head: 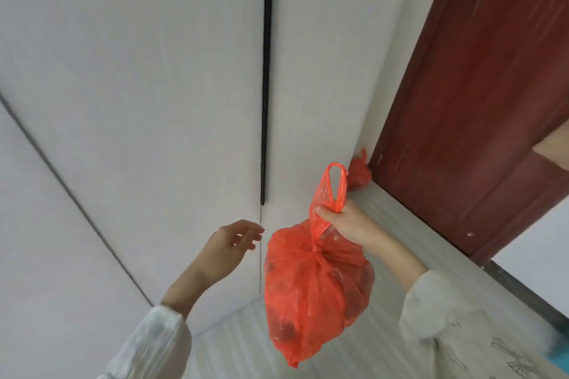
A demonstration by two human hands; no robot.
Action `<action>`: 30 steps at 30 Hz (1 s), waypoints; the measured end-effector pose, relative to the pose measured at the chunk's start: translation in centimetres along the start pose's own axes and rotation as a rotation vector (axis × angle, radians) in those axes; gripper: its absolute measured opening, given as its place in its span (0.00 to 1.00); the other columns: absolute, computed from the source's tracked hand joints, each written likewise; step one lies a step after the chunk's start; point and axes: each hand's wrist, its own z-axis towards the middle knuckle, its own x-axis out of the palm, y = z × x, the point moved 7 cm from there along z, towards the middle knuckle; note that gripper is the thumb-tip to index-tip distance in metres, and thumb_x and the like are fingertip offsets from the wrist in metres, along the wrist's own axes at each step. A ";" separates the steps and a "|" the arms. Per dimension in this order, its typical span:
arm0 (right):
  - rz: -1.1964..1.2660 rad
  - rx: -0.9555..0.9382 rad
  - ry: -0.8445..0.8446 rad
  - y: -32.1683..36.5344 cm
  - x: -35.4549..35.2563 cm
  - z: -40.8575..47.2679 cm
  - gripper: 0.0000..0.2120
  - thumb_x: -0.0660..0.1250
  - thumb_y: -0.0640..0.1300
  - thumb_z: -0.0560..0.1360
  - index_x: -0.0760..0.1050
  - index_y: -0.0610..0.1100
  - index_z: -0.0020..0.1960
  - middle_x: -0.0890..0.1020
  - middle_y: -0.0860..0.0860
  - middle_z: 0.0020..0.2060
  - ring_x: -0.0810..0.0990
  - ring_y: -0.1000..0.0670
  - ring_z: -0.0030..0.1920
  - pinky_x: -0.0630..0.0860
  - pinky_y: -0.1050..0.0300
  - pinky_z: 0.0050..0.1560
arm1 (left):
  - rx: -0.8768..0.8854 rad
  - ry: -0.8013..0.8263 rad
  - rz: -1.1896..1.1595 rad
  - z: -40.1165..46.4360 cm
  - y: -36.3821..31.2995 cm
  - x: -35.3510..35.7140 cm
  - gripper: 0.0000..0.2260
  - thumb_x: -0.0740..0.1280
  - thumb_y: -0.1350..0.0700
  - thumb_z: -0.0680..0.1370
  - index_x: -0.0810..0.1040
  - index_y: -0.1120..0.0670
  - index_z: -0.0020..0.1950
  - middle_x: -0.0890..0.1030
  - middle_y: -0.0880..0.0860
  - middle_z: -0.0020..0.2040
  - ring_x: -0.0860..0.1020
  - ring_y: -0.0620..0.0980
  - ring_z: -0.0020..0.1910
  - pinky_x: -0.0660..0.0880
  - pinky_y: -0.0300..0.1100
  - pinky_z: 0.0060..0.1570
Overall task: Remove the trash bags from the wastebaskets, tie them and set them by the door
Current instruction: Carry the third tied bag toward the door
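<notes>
- The right hand [341,224] is curled round the twisted neck of a red bag [314,289], thumb on top; one handle loop [334,188] stands up above the fist.
- The bag hangs in the air below the fist, at about 6 o'clock from it — knotted at the top, full, with dark shapes showing dimly through the plastic.
- The left hand [234,243] is at 9 o'clock from the bag, near it but not touching; its fingers are loosely spread and hold nothing.
- A second bag [358,174], also red and tied, sits on the floor at 1 o'clock from the right hand, in the corner where the white wall meets the door frame, just beside the dark red door [480,101].
- The floor [381,357] is pale, with fine stripes.
- White panels [138,86] fill the left side — a black seam [266,86] runs down between two of them at 12 o'clock from the left hand.
- Both arms wear pale sleeves; the right sleeve [446,323] bears a faint printed pattern.
</notes>
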 end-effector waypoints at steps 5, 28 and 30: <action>0.111 0.120 -0.221 -6.2 -12.6 2.2 0.11 0.61 0.45 0.77 0.77 0.39 0.53 0.81 0.42 0.40 0.80 0.44 0.36 0.73 0.62 0.30 | 0.081 0.174 0.023 9.6 -5.7 9.9 0.10 0.56 0.59 0.80 0.77 0.51 0.49 0.80 0.51 0.46 0.79 0.45 0.41 0.71 0.24 0.37; 0.187 0.355 -0.235 -23.2 -44.8 36.9 0.15 0.62 0.43 0.77 0.77 0.32 0.56 0.79 0.41 0.43 0.76 0.51 0.33 0.71 0.61 0.32 | 0.072 0.376 -0.036 54.0 -15.3 37.9 0.13 0.58 0.60 0.79 0.76 0.45 0.43 0.80 0.45 0.42 0.79 0.38 0.39 0.74 0.29 0.43; 0.170 0.347 -0.186 -23.9 -46.4 41.5 0.15 0.61 0.43 0.78 0.76 0.32 0.56 0.79 0.42 0.41 0.75 0.51 0.33 0.71 0.62 0.32 | 0.022 0.315 -0.054 57.7 -14.9 39.0 0.14 0.57 0.62 0.79 0.76 0.44 0.42 0.79 0.44 0.41 0.79 0.40 0.38 0.71 0.26 0.39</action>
